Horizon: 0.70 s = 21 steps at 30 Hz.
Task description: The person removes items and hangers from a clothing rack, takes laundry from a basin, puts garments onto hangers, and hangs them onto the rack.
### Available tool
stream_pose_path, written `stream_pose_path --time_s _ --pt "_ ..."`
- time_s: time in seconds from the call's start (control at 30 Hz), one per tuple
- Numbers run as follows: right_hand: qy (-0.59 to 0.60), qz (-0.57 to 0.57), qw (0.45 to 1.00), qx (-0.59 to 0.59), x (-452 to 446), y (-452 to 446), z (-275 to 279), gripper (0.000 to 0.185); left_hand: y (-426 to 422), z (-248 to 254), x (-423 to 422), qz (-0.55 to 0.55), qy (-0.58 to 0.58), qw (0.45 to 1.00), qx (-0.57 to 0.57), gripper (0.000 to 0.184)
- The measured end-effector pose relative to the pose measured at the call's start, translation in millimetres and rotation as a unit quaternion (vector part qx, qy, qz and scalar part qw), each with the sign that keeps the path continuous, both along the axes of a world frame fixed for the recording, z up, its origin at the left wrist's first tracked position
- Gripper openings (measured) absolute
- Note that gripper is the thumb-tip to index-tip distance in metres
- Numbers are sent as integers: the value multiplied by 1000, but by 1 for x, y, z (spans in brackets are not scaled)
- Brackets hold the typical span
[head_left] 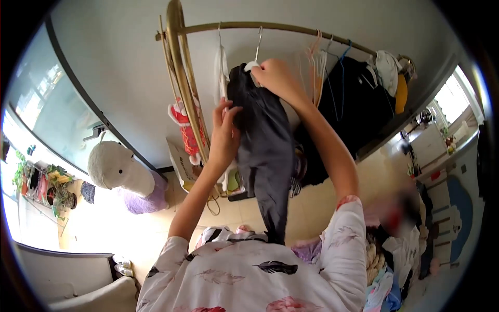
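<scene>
A long dark grey garment, probably trousers, hangs in front of me from a white clothes hanger whose metal hook is over the rail. My right hand is closed at the hanger's shoulder, by the garment's top edge; its fingertips are partly hidden. At the garment's left side is my left hand, its fingers apart and slightly bent, close to the cloth. Whether they touch it is hard to see. Behind the left fingers a white garment hangs on the same rail.
The brass clothes rail carries pink hangers, a blue hanger and black clothes. A red doll hangs by the left post. A large plush toy stands left. Piled clothes lie at right.
</scene>
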State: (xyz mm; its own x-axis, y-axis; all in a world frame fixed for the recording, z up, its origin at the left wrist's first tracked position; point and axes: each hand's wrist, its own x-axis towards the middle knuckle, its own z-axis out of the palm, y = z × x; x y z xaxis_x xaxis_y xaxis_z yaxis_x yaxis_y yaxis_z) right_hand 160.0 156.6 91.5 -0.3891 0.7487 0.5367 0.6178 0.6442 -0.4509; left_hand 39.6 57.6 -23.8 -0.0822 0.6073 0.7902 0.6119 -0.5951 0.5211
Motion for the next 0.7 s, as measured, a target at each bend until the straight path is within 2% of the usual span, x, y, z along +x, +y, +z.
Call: stream_pose_path --time_s 0.07,0.13,0.17,0.23,0.33,0.4,0.43,0.47,0.53,0.57,0.6,0.67,0.7 --pt "-2 4 1000 24 -25 35 3 37 -6 3 -2 -3 -18 1000 -16 55" --pt "-7 11 999 44 -49 59 11 36 -8 1 -8 12 10 999 -30 54" --pt "-3 -21 998 63 -60 67 13 34 -13 4 -8 -9 -30 997 -73 52" --pt "-32 -72 995 64 -81 80 12 27 -12 1 -12 16 -40 997 -61 51" --pt "-57 -26 994 92 -96 104 -18 34 -12 2 -18 35 -47 996 -70 55" --pt "-37 -44 997 54 -99 104 -36 35 -18 8 -18 12 -74 994 -77 55" --pt "-47 -30 997 48 -95 101 -38 45 -17 6 -20 -3 -84 992 -89 54" --pt "-47 -34 997 48 -92 96 -32 45 -18 5 -19 -7 -83 992 -90 54" --pt "-65 -24 994 -79 -80 88 -22 57 -20 3 -14 48 -19 995 -83 50" --pt "-42 -63 997 -2 -74 87 -21 66 -20 3 -12 75 12 996 -49 46" --pt "-55 -108 993 12 -60 84 -13 50 -25 7 -7 92 20 994 -49 42" --pt "-27 -196 960 196 -21 94 -7 32 -30 7 -3 92 32 995 -17 39" --pt "-61 -271 931 238 1 100 -5 25 -34 9 0 86 49 995 -8 37"
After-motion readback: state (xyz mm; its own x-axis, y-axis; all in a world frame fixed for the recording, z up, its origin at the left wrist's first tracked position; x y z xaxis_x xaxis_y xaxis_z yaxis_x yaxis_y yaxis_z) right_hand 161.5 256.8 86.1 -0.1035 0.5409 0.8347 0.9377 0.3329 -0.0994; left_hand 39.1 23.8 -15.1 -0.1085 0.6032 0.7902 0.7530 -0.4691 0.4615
